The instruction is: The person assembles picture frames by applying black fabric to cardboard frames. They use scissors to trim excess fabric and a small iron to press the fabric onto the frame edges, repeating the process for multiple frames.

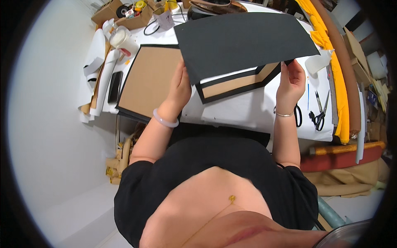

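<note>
A large black board (248, 43) is raised over the table, tilted, between my two hands. My left hand (180, 87) grips its near left edge, with the fingers along the side. At the near right corner my right hand (292, 80) pinches it between thumb and curled fingers. Beneath the board stands a frame-like box (231, 87) with black edges and tan inner walls, partly hidden by the board. To the left, next to my left hand, lies a flat tan panel (149, 78) with a black border.
Black-handled scissors (319, 118) and a thin blue brush (308, 93) lie right of my right hand, near a white plastic bottle (318, 62). A phone (115, 87) and a clear jar (123, 39) are at left. Yellow fabric (340, 82) runs along the right edge; a cardboard box (138, 18) stands at the back.
</note>
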Motion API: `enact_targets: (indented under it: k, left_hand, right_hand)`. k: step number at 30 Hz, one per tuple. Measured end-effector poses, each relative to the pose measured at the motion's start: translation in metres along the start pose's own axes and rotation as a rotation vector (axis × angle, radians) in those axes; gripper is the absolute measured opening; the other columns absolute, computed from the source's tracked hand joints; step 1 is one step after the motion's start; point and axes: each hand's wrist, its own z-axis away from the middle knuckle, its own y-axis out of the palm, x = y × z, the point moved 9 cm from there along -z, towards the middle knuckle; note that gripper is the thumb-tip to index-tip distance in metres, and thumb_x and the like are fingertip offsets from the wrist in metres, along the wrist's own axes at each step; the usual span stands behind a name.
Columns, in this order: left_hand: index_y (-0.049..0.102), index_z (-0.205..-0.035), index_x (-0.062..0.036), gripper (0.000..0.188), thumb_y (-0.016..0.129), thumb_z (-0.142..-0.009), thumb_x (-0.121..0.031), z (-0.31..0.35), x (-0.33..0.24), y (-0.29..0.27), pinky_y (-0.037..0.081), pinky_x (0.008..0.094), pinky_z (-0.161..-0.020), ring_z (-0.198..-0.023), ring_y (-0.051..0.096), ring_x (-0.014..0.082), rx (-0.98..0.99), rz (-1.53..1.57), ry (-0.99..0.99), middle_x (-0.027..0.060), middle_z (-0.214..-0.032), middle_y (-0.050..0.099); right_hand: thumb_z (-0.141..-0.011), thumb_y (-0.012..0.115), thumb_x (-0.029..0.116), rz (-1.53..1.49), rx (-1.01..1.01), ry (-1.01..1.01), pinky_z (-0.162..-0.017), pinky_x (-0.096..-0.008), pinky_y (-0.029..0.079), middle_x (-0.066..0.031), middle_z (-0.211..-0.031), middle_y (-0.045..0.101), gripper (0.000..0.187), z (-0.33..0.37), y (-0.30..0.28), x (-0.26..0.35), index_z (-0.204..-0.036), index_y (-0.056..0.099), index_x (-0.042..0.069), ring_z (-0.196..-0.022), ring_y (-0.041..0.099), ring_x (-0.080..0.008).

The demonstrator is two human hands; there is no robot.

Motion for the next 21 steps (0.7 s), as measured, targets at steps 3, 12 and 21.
enact_targets:
  k: [3,12,21]
  left_hand:
    - [0.034,-0.156,0.0019,0.045,0.032,-0.114,-0.014,0.009,0.006,0.005,0.037,0.0331,-0.116,-0.137,0.05,0.0241,0.016,0.009,-0.052,0.0154,-0.148,0.052]
    - [0.052,-0.143,-0.0014,0.039,0.054,-0.107,-0.013,-0.02,-0.083,-0.052,0.037,0.0394,-0.119,-0.138,0.052,0.0247,-0.315,0.268,0.371,0.0167,-0.147,0.056]
    - [0.073,-0.112,-0.0035,0.034,0.046,-0.109,-0.023,-0.047,-0.154,-0.076,0.024,0.0511,-0.121,-0.135,0.054,0.0355,-0.069,-0.078,0.502,0.0154,-0.131,0.069]
  right_hand:
    - [-0.096,0.069,-0.001,0.004,0.001,0.002,-0.098,-0.0273,0.052,-0.0114,-0.117,0.07,0.029,0.01,-0.008,-0.003,-0.123,0.06,-0.003,-0.108,0.068,-0.0167]
    - [-0.104,0.039,0.037,-0.206,0.239,-0.1,-0.094,-0.0359,0.044,-0.0136,-0.11,0.062,0.043,0.064,0.037,0.085,-0.11,0.061,0.0,-0.102,0.057,-0.0214]
    - [-0.104,0.054,0.041,-0.568,0.617,0.517,-0.092,-0.0328,0.044,-0.0069,-0.101,0.069,0.042,0.098,0.149,0.125,-0.109,0.067,0.002,-0.097,0.06,-0.017]
